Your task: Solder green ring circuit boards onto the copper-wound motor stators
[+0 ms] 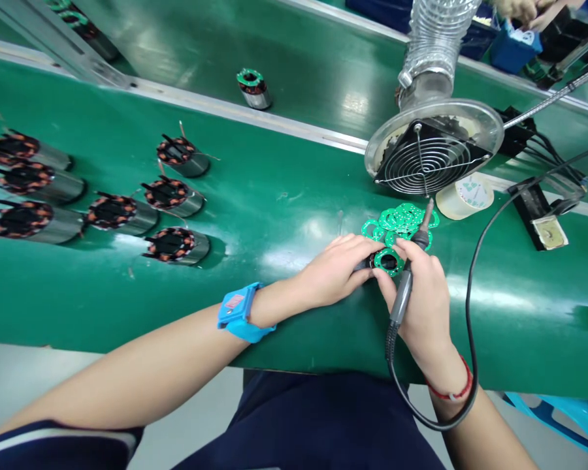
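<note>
My left hand (340, 267) is wrapped round a motor stator, its body mostly hidden by the fingers. A green ring-shaped circuit board (396, 269) sits on the stator's end, facing right and up. In my right hand (425, 294) is a soldering iron (402, 294), held like a pen with its tip pointing up and away from the stator. The right thumb and fingertips are close to the ring board; whether they touch it I cannot tell. Just beyond both hands lies a pile of loose green ring boards (404, 217).
Several wound stators (176, 245) stand at the left; another with a green board (253, 89) is behind the rail. A fume extractor fan (428, 156) hangs over the pile, near a solder spool (465, 196) and an iron stand (539, 215). The iron's cable (470, 313) loops right.
</note>
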A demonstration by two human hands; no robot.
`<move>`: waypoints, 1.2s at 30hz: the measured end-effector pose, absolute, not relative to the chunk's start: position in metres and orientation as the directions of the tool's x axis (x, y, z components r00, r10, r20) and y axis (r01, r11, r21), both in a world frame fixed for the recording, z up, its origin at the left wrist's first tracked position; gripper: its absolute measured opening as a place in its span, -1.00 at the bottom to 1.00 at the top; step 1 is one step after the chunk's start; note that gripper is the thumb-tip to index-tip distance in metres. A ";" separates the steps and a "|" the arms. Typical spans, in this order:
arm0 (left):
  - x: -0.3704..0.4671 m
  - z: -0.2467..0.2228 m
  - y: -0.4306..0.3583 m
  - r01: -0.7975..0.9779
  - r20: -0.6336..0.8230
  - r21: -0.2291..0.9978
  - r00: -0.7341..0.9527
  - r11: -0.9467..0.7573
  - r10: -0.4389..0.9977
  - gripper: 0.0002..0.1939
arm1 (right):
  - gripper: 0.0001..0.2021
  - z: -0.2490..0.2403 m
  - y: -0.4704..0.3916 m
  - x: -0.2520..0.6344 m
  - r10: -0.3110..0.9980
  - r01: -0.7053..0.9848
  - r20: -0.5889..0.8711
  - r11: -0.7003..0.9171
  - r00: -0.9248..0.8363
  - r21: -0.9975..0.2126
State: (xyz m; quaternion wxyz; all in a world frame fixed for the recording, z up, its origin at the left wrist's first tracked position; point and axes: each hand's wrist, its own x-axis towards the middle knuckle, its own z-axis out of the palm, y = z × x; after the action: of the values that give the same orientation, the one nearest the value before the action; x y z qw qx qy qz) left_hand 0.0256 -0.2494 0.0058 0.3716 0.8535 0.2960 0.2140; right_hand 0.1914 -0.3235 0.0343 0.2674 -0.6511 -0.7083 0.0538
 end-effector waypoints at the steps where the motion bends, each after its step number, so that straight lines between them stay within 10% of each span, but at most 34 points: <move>1: 0.025 0.007 -0.250 0.326 0.158 0.778 0.725 -0.537 0.670 -0.63 | -0.56 0.032 -0.326 0.191 0.945 0.886 0.326 0.126 0.029 -0.445; 20: 0.033 0.029 -0.254 0.302 0.126 0.788 0.774 -0.537 0.621 -0.65 | -0.56 0.002 -0.340 0.196 0.938 0.552 0.266 0.103 0.224 -0.827; 36: 0.042 0.007 -0.260 0.300 0.231 0.787 0.667 -0.539 0.709 -0.65 | -0.63 0.003 -0.340 0.197 0.936 0.588 0.254 0.065 0.245 -0.806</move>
State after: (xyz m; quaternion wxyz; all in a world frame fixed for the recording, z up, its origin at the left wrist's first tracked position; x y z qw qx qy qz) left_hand 0.0424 -0.2602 0.0071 0.3727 0.8334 0.3026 0.2739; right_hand 0.1973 -0.3397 0.0031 0.4402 -0.6548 -0.5819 0.1973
